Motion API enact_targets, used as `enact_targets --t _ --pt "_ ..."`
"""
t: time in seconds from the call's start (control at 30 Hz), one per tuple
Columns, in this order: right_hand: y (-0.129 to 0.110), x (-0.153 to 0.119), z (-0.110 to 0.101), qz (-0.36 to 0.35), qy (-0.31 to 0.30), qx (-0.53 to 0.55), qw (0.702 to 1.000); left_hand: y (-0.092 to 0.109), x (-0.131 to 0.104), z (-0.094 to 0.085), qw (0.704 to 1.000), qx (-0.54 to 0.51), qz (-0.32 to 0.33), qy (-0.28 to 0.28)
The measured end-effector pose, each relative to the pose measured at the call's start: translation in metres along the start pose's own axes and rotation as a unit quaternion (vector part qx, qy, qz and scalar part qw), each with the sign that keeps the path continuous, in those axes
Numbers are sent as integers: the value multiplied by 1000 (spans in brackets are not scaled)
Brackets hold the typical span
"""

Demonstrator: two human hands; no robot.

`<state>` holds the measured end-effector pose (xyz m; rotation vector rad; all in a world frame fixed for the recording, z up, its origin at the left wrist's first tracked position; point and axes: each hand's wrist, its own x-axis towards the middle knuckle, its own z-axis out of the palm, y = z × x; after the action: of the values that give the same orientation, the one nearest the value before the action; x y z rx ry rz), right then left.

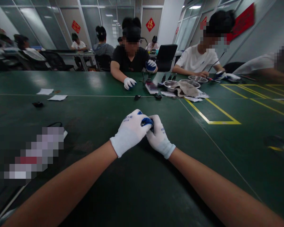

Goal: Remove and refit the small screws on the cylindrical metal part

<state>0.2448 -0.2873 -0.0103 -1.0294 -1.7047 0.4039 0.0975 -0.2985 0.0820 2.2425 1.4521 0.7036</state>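
My left hand (133,127) and my right hand (158,134) meet above the middle of the green table (123,192). Both wear white knit gloves with blue-coated palms and fingers. The fingers of each hand are curled in against the other, closed around something small and dark that the gloves mostly hide. Its kind cannot be made out.
A blurred-out long item (38,151) lies at left, with a cable. Papers (58,97) and a small black piece (38,104) lie beyond it. Across the table are metal bowls (170,85), a cloth (186,89), yellow tape (223,122) and seated co-workers (131,58).
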Motion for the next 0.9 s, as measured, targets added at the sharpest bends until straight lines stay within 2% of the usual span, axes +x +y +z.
enact_targets --t 0.2,0.5,0.63,0.77,0.9 --pt "-4 0 -2 -15 -14 22 1000 -6 0 -3 998 22 50 -33" --pt "-3 -1 -5 -9 4 37 999 -6 1 -6 996 -80 46 16" --pt "-5 -1 -6 10 -4 47 999 -11 4 -9 986 -146 71 44" --pt "-5 0 -5 27 -1 69 997 -18 6 -8 970 -220 102 11" --pt "-6 0 -6 37 -4 70 997 -25 10 -9 956 -282 70 -33"
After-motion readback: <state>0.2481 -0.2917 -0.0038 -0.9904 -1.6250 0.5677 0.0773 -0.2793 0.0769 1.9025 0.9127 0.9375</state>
